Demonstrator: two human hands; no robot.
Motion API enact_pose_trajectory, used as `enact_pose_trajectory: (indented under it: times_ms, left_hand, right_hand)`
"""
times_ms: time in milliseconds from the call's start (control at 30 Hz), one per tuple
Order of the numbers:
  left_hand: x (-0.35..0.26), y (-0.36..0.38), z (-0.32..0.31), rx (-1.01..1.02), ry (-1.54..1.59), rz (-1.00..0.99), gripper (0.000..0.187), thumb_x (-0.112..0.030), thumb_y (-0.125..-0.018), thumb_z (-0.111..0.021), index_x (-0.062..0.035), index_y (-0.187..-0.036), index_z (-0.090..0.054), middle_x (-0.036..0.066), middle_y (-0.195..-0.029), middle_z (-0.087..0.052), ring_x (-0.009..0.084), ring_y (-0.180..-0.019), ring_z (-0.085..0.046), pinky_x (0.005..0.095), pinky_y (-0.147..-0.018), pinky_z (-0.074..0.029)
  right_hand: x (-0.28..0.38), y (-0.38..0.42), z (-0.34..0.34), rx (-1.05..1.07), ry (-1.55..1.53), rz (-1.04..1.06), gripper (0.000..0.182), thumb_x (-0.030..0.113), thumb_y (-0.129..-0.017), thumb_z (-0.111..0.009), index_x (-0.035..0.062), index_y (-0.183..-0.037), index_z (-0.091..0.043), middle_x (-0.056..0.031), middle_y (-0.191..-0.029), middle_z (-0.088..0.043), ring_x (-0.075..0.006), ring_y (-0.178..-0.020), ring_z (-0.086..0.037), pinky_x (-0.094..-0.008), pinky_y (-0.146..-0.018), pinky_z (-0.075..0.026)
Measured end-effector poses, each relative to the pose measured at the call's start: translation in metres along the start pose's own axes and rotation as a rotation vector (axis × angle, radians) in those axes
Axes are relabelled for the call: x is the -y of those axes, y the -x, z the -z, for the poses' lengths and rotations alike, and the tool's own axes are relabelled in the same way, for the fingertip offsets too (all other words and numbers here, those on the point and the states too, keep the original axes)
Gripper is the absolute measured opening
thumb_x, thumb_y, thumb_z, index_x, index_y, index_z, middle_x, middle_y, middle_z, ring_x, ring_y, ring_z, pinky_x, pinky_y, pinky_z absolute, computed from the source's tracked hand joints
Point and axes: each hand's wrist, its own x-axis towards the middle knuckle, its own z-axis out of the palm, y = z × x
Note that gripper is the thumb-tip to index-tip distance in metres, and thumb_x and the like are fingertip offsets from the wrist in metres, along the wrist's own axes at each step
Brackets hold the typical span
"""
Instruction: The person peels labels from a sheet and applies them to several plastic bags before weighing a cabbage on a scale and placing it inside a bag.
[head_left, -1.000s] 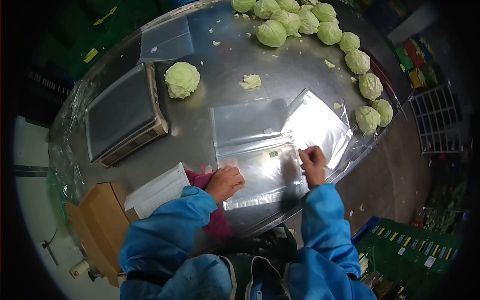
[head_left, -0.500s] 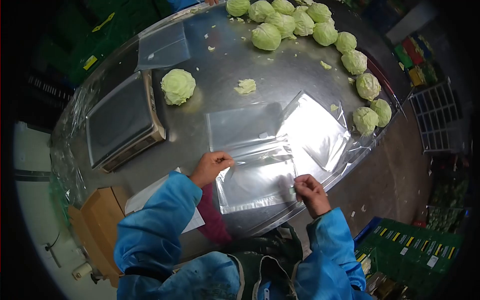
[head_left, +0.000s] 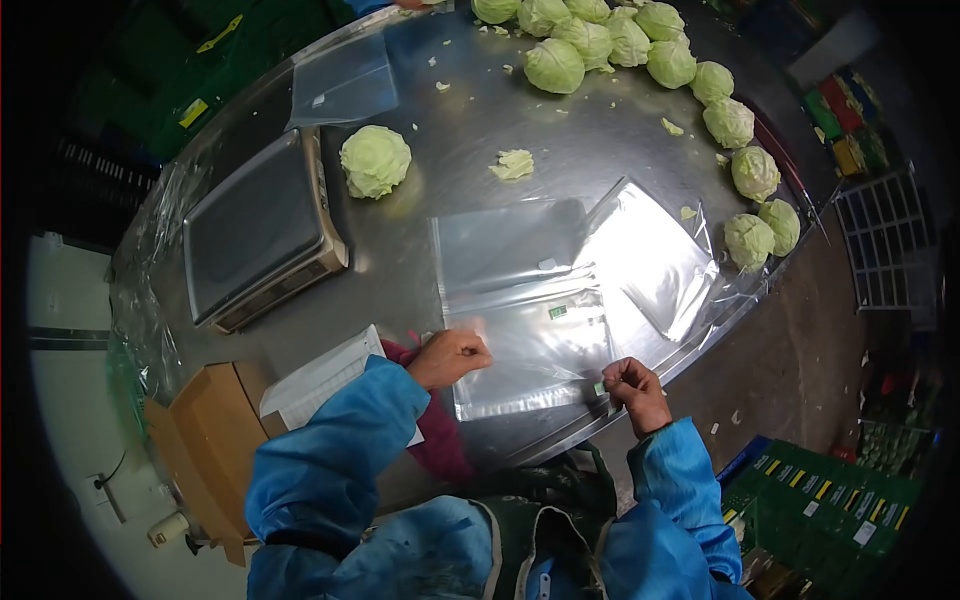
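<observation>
Clear plastic bags (head_left: 520, 370) lie flat on the metal table (head_left: 400, 250), with a small green label (head_left: 558, 313) on the upper one. My left hand (head_left: 450, 358) is closed in a pinch over the bag's left side; what it holds, if anything, cannot be made out. At the bag's right edge my right hand (head_left: 637, 392) pinches a small green-and-white label (head_left: 600, 389) between thumb and fingers. A shiny stack of bags (head_left: 655, 260) lies to the right, partly beside the flat ones.
A scale (head_left: 262, 225) stands at the left, a single cabbage (head_left: 375, 161) beside it. More cabbages (head_left: 554, 66) line the far and right edges. An open cardboard box (head_left: 205, 440) and white papers (head_left: 320, 380) are at the near left. Part of another person's hand (head_left: 410, 4) shows at the top.
A green label now shows on the flat bag, where none was visible before. My left hand has moved slightly down and right. The whole view has shifted a little.
</observation>
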Motion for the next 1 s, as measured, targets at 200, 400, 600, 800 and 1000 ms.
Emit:
enact_pose_trajectory:
  times_ms: [200, 400, 600, 800, 1000]
  left_hand:
    - [0.011, -0.016, 0.006, -0.214, 0.253, -0.001, 0.01, -0.014, -0.081, -0.065, -0.0045, -0.086, -0.065, -0.002, -0.072, -0.059, 0.0054, -0.068, -0.052, 0.0225, -0.059, -0.043]
    - [-0.043, -0.038, 0.073, -1.012, 0.6, -0.16, 0.012, -0.008, -0.084, -0.06, -0.0045, -0.094, -0.059, -0.002, -0.078, -0.055, 0.0056, -0.068, -0.048, 0.0216, -0.063, -0.041]
    - [-0.038, 0.017, -0.005, -0.613, -0.218, -0.387, 0.026, -0.007, -0.072, -0.068, -0.0069, -0.096, -0.059, 0.005, -0.087, -0.057, 0.0204, -0.082, -0.054, 0.0296, -0.076, -0.042]
    - [-0.017, 0.016, -0.04, -0.358, -0.603, -0.331, 0.031, -0.015, -0.067, -0.073, -0.0104, -0.095, -0.062, 0.007, -0.092, -0.054, 0.0278, -0.094, -0.051, 0.0369, -0.082, -0.041]
    - [0.006, 0.002, -0.031, -0.276, -0.567, -0.363, 0.016, -0.017, -0.071, -0.07, -0.0104, -0.084, -0.063, 0.005, -0.083, -0.055, 0.0256, -0.085, -0.053, 0.0367, -0.075, -0.042]
  right_hand:
    - [0.004, 0.014, -0.007, -0.027, 0.038, 0.008, 0.007, 0.007, -0.081, -0.06, 0.0047, -0.087, -0.056, 0.0013, -0.073, -0.053, -0.0069, -0.06, -0.047, -0.0215, -0.053, -0.038]
    - [0.021, -0.032, -0.046, -0.135, 0.117, 0.25, 0.005, 0.001, -0.085, -0.057, 0.0034, -0.089, -0.055, 0.0027, -0.071, -0.051, -0.0029, -0.061, -0.044, -0.0185, -0.052, -0.035]
    - [0.086, -0.003, -0.048, -0.198, 0.207, 0.426, 0.006, 0.0, -0.084, -0.055, 0.0034, -0.089, -0.055, 0.003, -0.071, -0.051, -0.003, -0.06, -0.042, -0.019, -0.052, -0.034]
    - [-0.015, -0.11, -0.056, -0.261, 0.507, 0.442, 0.009, 0.009, -0.085, -0.059, 0.0041, -0.09, -0.054, -0.0104, -0.074, -0.059, -0.0183, -0.066, -0.056, -0.0334, -0.058, -0.047]
    - [-0.02, -0.111, -0.089, -0.346, 0.96, 0.474, 0.035, 0.007, -0.074, -0.06, 0.0066, -0.105, -0.043, -0.019, -0.104, -0.051, -0.0418, -0.078, -0.056, -0.0498, -0.064, -0.046]
